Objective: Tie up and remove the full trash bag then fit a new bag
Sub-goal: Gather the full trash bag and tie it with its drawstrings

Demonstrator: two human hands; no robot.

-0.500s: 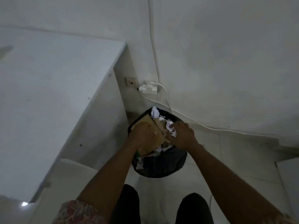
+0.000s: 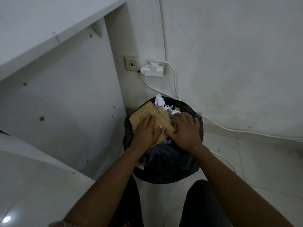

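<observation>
A round bin lined with a black trash bag (image 2: 165, 163) stands on the floor by the wall, full to the top. Brown cardboard (image 2: 147, 112) and crumpled white paper (image 2: 159, 100) stick out of it. My left hand (image 2: 146, 131) lies flat on the cardboard with its fingers together, pressing on it. My right hand (image 2: 185, 130) rests spread over the rubbish on the right side, fingers apart, near the bag's rim. Neither hand grips the bag.
A white desk side panel (image 2: 65, 104) stands close on the left of the bin. On the wall behind are a socket (image 2: 131, 63) and a white plug adapter (image 2: 154, 69), with white cables (image 2: 237, 131) trailing along the floor edge. My knees (image 2: 201, 202) are below.
The camera has come closer to the bin. Both hands have flattened and spread over the cardboard and paper.
</observation>
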